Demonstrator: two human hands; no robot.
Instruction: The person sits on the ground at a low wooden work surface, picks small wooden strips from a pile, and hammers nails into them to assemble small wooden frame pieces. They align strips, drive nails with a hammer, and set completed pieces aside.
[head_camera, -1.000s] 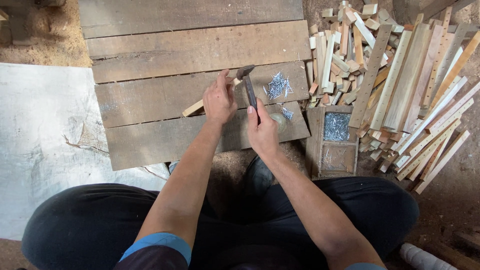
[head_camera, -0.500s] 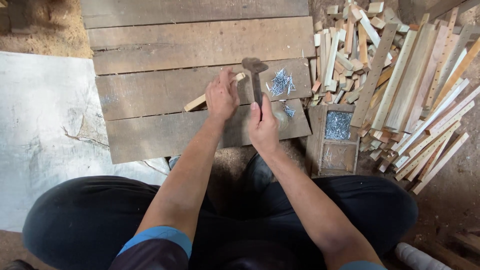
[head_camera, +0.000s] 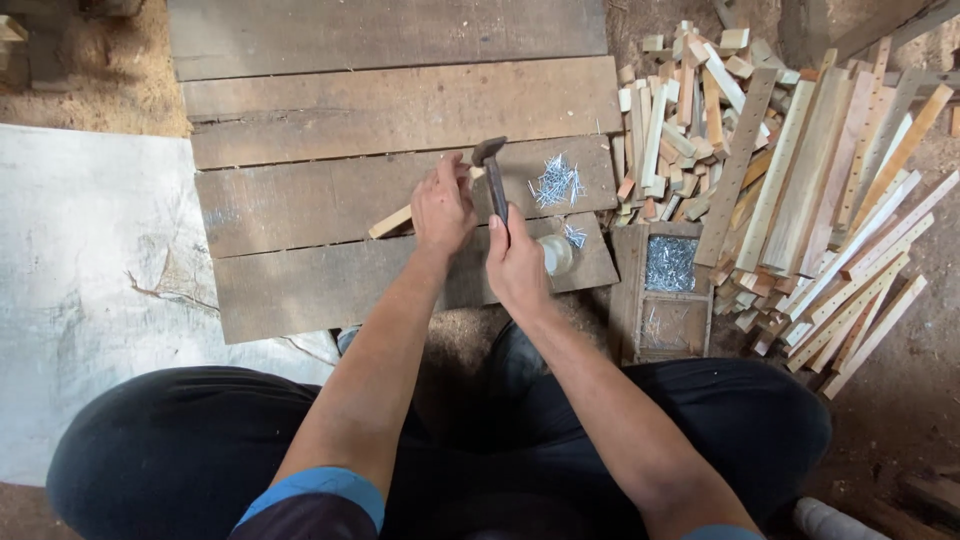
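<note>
My right hand (head_camera: 515, 262) grips the handle of a dark hammer (head_camera: 491, 166), whose head is up near the end of a light wooden strip (head_camera: 391, 221). My left hand (head_camera: 441, 208) presses down on that strip, which lies slanted on the rough board platform (head_camera: 330, 190). The strip's middle is hidden under my left hand. A loose heap of small nails (head_camera: 556, 182) lies on the board just right of the hammer head.
A small round jar (head_camera: 556, 254) sits by my right hand. A wooden box with nails (head_camera: 671, 264) stands to the right. Beyond it lies a big pile of wooden slats and offcuts (head_camera: 800, 170). A white sheet (head_camera: 80, 260) covers the floor on the left.
The hammer has swung: its head was down over the strip, rose upward, and now sits by the strip's end. Both hands stay in nearly the same place.
</note>
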